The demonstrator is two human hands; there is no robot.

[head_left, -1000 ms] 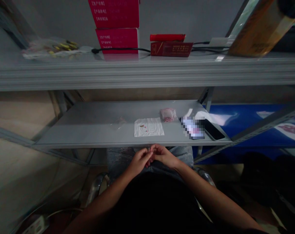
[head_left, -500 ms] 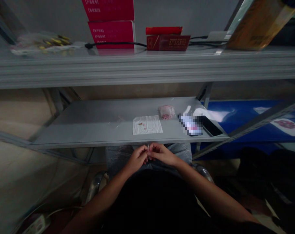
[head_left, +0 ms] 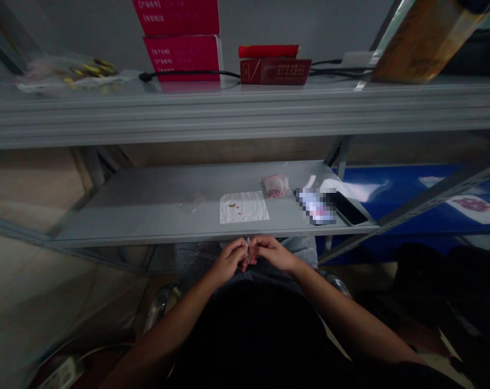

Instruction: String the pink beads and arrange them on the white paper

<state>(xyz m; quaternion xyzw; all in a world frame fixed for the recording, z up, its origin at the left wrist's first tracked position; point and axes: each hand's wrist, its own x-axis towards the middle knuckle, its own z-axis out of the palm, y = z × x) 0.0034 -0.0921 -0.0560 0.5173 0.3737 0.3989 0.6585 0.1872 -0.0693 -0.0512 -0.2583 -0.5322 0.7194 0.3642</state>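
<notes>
Two hands, left hand and right hand, curled together over the lap, fingertips of both pinching one small pale item, too small to identify. At 12 o'clock on the metal shelf: white paper sheet bearing few red specks. At 1 o'clock: plastic bag, most pink pieces apparently remaining inside. At 2 o'clock: phone.

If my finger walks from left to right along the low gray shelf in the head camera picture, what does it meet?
A clear plastic scrap → a white paper sheet with red specks → a small plastic bag of pink bits → a black phone
</notes>
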